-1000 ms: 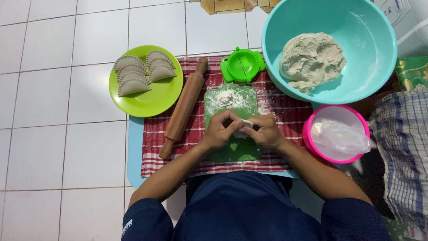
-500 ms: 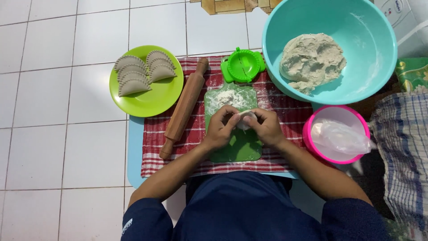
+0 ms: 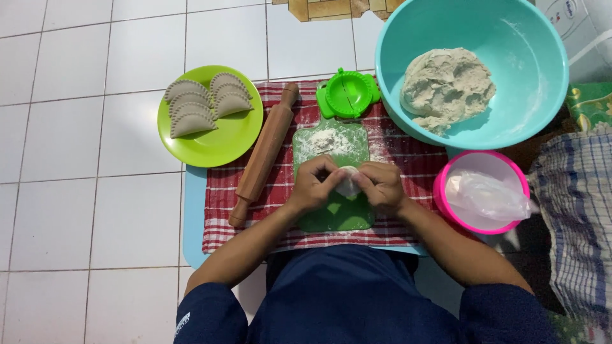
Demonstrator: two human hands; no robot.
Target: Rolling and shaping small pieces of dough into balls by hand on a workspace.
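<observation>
On the white tiled floor (image 3: 76, 191), at the far left of the spread, a lime green plate (image 3: 220, 143) holds 4 shaped, crimped half-moon dumplings (image 3: 197, 105). Just right of it a wooden rolling pin (image 3: 264, 153) lies slanted on a red checked cloth (image 3: 220, 216), which covers a light blue mat (image 3: 191, 216). Next comes a green cutting board (image 3: 338, 216), dusted with flour (image 3: 328, 140) at its far end, with a round green dumpling press (image 3: 349, 92) lying open beyond it.

Over the board, the left hand (image 3: 312, 188) and the right hand (image 3: 381, 186) meet around a small pale piece of dough (image 3: 347, 185). The fingers of both hands are curled in and pinching it from either side, so it sits between them above the middle of the board.

Further right, a large turquoise bowl (image 3: 535, 108) holds a lump of grey-white dough (image 3: 446, 86). Below it a pink bowl (image 3: 446, 204) contains a crumpled clear plastic bag (image 3: 484, 194). A blue-and-white checked fabric (image 3: 574, 216) lies at the right edge.
</observation>
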